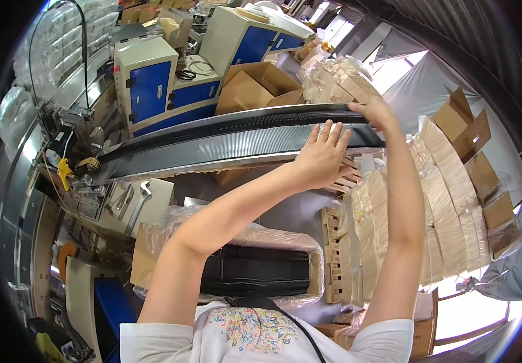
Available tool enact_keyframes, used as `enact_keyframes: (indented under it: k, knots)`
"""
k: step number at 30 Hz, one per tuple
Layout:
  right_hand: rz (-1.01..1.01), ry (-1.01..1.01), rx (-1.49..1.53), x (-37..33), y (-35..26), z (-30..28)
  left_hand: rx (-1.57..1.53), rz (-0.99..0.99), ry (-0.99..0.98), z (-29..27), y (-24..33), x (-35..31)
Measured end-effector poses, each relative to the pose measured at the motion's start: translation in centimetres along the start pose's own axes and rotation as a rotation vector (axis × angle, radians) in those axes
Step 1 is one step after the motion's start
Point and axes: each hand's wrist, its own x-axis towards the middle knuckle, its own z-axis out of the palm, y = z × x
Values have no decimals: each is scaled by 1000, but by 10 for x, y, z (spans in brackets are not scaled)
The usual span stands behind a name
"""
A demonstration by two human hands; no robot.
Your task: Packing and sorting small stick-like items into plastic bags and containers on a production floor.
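A long trough (170,170) with metal edges stretches across in front of me, holding grey ribbed strips (237,144) and a darker row of black ribbed strips (255,123) along its far side. My left hand (322,156) lies flat over the grey strips near the right end, its fingers apart. At the far right corner, my right hand (373,115) has its fingers curled round the end of the black strips; its palm side is hidden. Below the trough, a plastic-lined carton (316,266) holds more black strips (273,269).
A machine (85,163) joins the trough's left end. Beside it, a wrench (138,209) rests on a small table (161,196). Blue-doored cabinets (150,91) and an open carton (255,88) stand beyond. Plastic-wrapped stacks (388,242) on a pallet (332,254) are at right.
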Motion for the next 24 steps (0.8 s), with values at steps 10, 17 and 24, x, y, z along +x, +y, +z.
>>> enact_keyframes:
  k: [10,17,24]
  knots:
    - [-77,305,-189,-31,30,-4,-12,280,411,-8,-22,-21]
    - [-605,27,298,-240,-65,222,40,-427,-412,-10,-47,-361]
    - [-65,-530,439,-328,-113,431,202,-657,-853,-10,-13,-442]
